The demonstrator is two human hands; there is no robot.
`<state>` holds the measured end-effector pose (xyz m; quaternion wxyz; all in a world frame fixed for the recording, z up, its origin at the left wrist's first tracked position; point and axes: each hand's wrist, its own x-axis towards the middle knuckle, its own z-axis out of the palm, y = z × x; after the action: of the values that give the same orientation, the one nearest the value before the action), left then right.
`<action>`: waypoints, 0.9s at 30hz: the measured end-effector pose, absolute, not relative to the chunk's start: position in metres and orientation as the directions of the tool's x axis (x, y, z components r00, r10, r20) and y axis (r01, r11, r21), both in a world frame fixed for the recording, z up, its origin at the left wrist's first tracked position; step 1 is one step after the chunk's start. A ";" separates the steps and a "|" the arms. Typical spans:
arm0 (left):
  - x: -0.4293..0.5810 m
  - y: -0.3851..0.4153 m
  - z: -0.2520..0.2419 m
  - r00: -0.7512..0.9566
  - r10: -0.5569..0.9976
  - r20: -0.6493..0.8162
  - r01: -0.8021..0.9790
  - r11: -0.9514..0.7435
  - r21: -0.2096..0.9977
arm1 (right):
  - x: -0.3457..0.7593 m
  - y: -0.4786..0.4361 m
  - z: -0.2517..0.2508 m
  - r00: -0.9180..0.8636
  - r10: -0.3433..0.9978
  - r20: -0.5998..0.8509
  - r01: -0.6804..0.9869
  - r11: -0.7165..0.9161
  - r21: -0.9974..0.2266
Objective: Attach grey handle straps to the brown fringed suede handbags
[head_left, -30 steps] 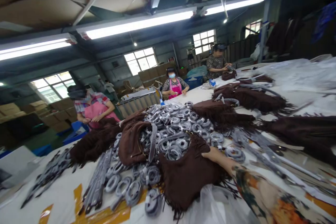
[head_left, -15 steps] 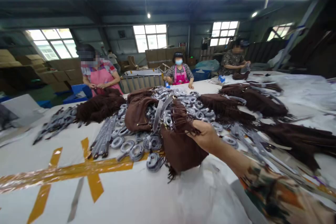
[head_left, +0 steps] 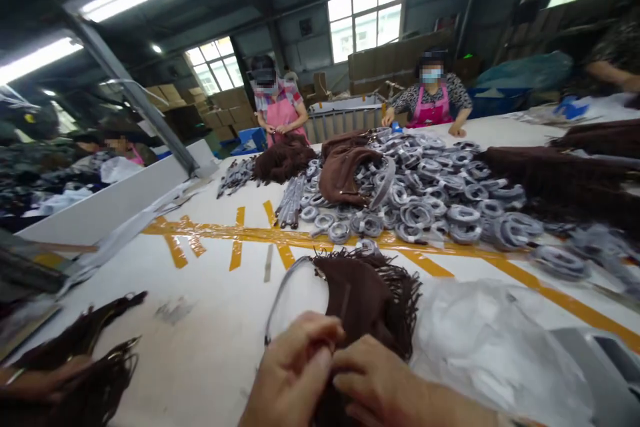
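A brown fringed suede bag lies on the white table right in front of me. Its grey wrapped strap curves out to the left. My left hand and my right hand meet at the bag's near edge. Both pinch the brown material, fingers pressed together. The part of the bag under my hands is hidden.
A heap of grey wrapped strap coils and another brown bag lie beyond yellow tape lines. Crumpled clear plastic sits right of my bag. Fringed bags lie bottom left. Two workers in pink aprons stand across the table.
My right hand lifted the brown bag off the pile and drew it to the near table edge. My left hand came in and both now grip it. The view swung left.
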<state>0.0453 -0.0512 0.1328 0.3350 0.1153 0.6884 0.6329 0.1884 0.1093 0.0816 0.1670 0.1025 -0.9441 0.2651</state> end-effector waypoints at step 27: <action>-0.003 -0.052 0.087 -0.794 0.558 -0.241 -0.229 0.093 0.969 | 0.205 0.164 -0.036 -0.762 0.648 0.021 0.382 0.475 -0.793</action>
<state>-0.0034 -0.0521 0.0867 0.2969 0.1213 0.6770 0.6624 0.2051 0.1643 -0.0363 0.1615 -0.3051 -0.8433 0.4118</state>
